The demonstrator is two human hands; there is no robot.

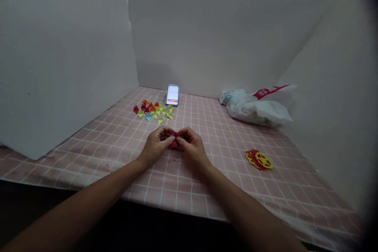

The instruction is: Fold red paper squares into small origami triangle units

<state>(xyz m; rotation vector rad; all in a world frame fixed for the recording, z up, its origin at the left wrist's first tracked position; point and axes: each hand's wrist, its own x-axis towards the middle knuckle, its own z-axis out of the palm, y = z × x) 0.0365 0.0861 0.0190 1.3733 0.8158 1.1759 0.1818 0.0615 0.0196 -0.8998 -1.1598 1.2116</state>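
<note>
A small piece of red folded paper (175, 141) is pinched between my two hands, low over the middle of the checked tablecloth. My left hand (158, 141) grips its left side with thumb and fingers. On its right side, my right hand (191, 143) holds it the same way, the two thumbs nearly meeting. Much of the paper is hidden behind the fingers, so its full shape cannot be made out. Beyond my left hand lies a group of small folded paper pieces (154, 114) in red, orange, yellow-green and blue.
A lit phone (173, 95) stands upright near the back wall. At the back right, a white plastic bag (256, 108) with red print rests beside a small box (225, 97). Red and yellow star-patterned cutouts (260, 160) are stacked at right. Pale panels enclose the pink checked tablecloth (220, 141).
</note>
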